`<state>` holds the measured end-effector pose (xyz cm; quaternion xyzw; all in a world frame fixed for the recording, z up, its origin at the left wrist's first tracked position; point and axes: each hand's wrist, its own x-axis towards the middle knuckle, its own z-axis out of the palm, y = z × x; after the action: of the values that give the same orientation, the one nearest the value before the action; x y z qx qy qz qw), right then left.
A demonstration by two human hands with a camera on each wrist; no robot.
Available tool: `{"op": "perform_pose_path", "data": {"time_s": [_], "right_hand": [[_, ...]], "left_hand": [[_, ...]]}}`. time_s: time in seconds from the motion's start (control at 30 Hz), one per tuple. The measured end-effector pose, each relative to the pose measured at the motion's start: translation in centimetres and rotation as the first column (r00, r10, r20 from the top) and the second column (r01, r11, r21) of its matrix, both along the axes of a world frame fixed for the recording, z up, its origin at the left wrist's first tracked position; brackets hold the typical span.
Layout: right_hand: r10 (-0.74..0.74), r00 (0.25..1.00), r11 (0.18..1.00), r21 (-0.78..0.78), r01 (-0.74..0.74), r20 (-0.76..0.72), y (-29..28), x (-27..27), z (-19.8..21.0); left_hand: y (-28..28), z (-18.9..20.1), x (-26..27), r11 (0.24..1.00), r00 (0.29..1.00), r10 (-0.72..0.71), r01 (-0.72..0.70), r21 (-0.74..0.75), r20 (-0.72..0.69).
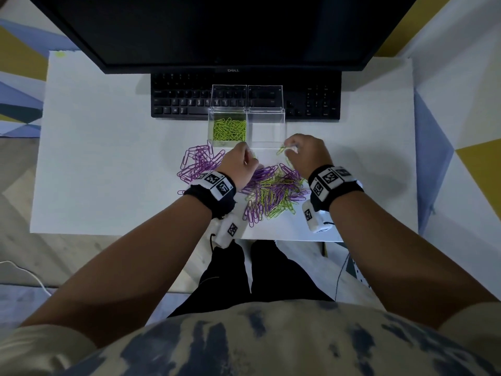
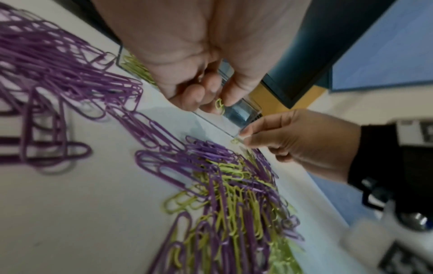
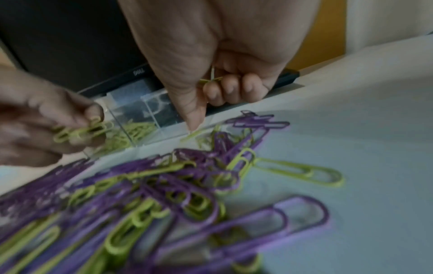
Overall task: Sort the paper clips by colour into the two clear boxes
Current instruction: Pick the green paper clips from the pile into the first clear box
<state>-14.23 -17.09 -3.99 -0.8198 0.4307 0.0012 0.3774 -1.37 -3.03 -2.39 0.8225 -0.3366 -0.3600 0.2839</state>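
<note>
Two clear boxes stand side by side in front of the keyboard: the left box [image 1: 227, 125] holds several green clips, the right box [image 1: 267, 128] looks bare inside. A mixed heap of purple and green clips [image 1: 273, 192] lies between my wrists, and a purple-only heap [image 1: 198, 162] lies to its left. My left hand [image 1: 240, 161] pinches green clips [image 3: 79, 130] just in front of the left box. My right hand [image 1: 303, 153] holds green clips [image 3: 211, 78] in curled fingers, and its thumb [image 3: 193, 118] points down at the heap's far edge beside the right box.
A black keyboard [image 1: 184, 99] and a dark monitor [image 1: 217, 31] stand behind the boxes on the white table [image 1: 108, 158]. The table's front edge runs just below my wrists. Patterned floor shows on both sides.
</note>
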Motion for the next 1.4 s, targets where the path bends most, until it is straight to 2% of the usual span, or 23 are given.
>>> {"op": "perform_pose_path", "data": {"time_s": [0.13, 0.23, 0.33, 0.4, 0.47, 0.5, 0.53, 0.6, 0.67, 0.7, 0.77, 0.87, 0.9, 0.97, 1.03, 1.13, 1.27, 1.4], "right_hand": [[0.057, 0.997, 0.995, -0.081, -0.061, -0.046, 0.6, 0.1, -0.6], [0.1, 0.99, 0.984, -0.138, -0.114, -0.103, 1.2, 0.2, -0.7], [0.106, 0.99, 0.985, -0.128, -0.118, -0.096, 1.5, 0.0, -0.6], [0.008, 1.0, 1.0, -0.026, -0.008, -0.008, 1.3, -0.3, -0.3], [-0.164, 0.986, 0.981, 0.105, 0.16, 0.025, 0.8, -0.8, 0.1], [-0.242, 0.97, 0.958, 0.162, 0.235, 0.024, 0.5, -1.1, 0.3], [-0.321, 0.947, 0.921, 0.245, 0.303, 0.034, 0.1, -1.5, 0.5], [-0.518, 0.85, 0.771, 0.48, 0.417, 0.094, -0.2, -2.4, 0.9], [-0.662, 0.738, 0.618, 0.649, 0.443, 0.127, -0.5, -3.0, 1.2], [-0.686, 0.716, 0.582, 0.686, 0.438, 0.125, -0.7, -3.2, 1.3], [-0.68, 0.724, 0.569, 0.71, 0.415, 0.121, -1.1, -3.4, 1.4], [-0.615, 0.785, 0.599, 0.694, 0.4, 0.079, -1.4, -3.1, 1.5], [-0.571, 0.819, 0.639, 0.66, 0.394, 0.064, -1.4, -2.9, 1.4], [-0.421, 0.907, 0.787, 0.509, 0.349, 0.029, -1.5, -2.3, 0.9], [-0.286, 0.958, 0.913, 0.3, 0.276, -0.011, -1.4, -1.5, 0.5], [-0.196, 0.975, 0.974, 0.098, 0.206, -0.104, -1.2, -0.3, 0.0], [-0.071, 0.966, 0.996, 0.027, 0.08, -0.25, -0.5, 1.0, 0.0], [0.002, 0.964, 1.0, 0.014, 0.002, -0.265, 0.2, 1.4, 0.0]], "left_hand": [[0.5, 0.1, -0.1, 0.982, 0.964, 0.175, -0.185, -0.031, -0.198], [0.6, 0.1, 0.0, 0.949, 0.847, 0.29, -0.315, 0.019, -0.445], [0.7, 0.2, 0.3, 0.922, 0.738, 0.348, -0.381, 0.068, -0.579], [0.8, 0.1, 0.4, 0.879, 0.634, 0.398, -0.469, 0.079, -0.663], [0.7, 0.0, 0.4, 0.825, 0.523, 0.454, -0.552, 0.119, -0.722], [0.6, -0.1, 0.4, 0.816, 0.508, 0.476, -0.559, 0.145, -0.718], [0.4, 0.0, 0.4, 0.828, 0.541, 0.484, -0.538, 0.159, -0.688], [0.2, 0.0, 0.3, 0.892, 0.723, 0.433, -0.432, 0.136, -0.539], [0.1, -0.3, 0.3, 0.969, 0.926, 0.246, -0.235, 0.07, -0.286], [0.1, -0.6, 0.3, 0.992, 0.982, 0.121, -0.115, 0.053, -0.143], [0.1, -1.0, 0.5, 0.989, 0.991, -0.113, 0.105, 0.1, 0.078], [-0.1, -1.2, 0.4, 0.94, 0.926, -0.317, 0.279, 0.195, 0.205], [-0.1, -1.2, 0.3, 0.931, 0.909, -0.344, 0.297, 0.213, 0.236], [-0.3, -1.2, 0.2, 0.922, 0.891, -0.365, 0.305, 0.238, 0.27], [-0.4, -1.2, 0.1, 0.915, 0.895, -0.366, 0.296, 0.273, 0.256], [-0.3, -1.5, 0.1, 0.933, 0.922, -0.314, 0.256, 0.253, 0.228], [-0.3, -0.8, 0.0, 0.984, 0.98, -0.152, 0.138, 0.11, 0.127], [-0.2, 0.5, -0.7, 0.998, 0.99, 0.058, -0.053, 0.044, -0.126]]}}
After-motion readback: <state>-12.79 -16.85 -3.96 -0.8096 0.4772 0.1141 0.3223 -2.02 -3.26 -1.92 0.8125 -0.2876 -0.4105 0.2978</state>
